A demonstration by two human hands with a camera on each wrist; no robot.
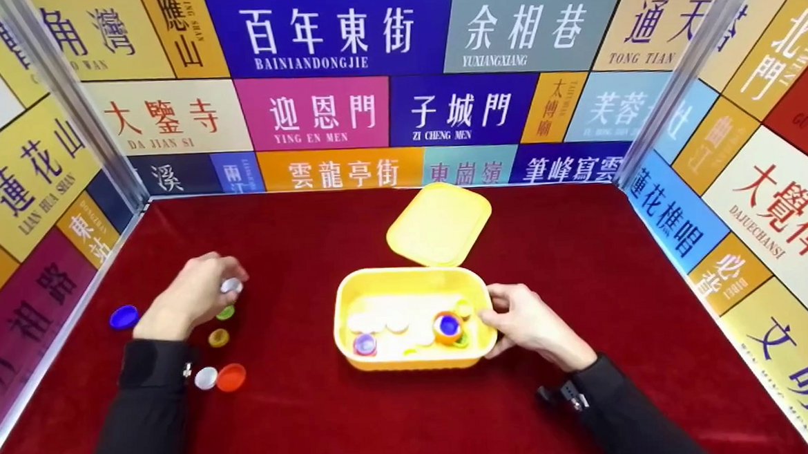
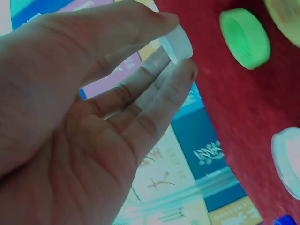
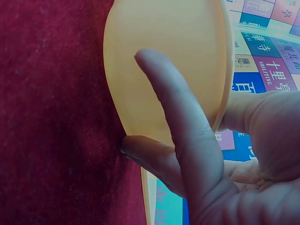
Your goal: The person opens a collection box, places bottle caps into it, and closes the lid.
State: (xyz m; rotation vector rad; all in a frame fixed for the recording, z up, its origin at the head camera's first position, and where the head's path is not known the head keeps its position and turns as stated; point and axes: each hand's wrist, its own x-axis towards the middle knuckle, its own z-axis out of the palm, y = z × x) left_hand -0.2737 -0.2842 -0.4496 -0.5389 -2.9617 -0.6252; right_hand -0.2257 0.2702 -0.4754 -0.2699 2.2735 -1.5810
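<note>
My left hand (image 1: 190,293), at the left side of the red cloth, pinches a white cap (image 2: 180,43) between thumb and fingertips. Below that hand lie a green cap (image 1: 226,312) and a yellow cap (image 1: 218,338). The right hand (image 1: 530,321) grips the right end of a yellow plastic box (image 1: 418,361); in the right wrist view its fingers spread along the box's outer wall (image 3: 183,28). Inside the box are several white caps (image 1: 396,323), a purple cap (image 1: 364,344) and an orange cap with a blue centre (image 1: 449,327).
A yellow lid (image 1: 440,225) lies behind the box. Further caps rest on the left of the cloth: blue (image 1: 124,317), white (image 1: 206,378) and red-orange (image 1: 231,377). Panels with printed characters (image 1: 312,114) enclose the back and both sides.
</note>
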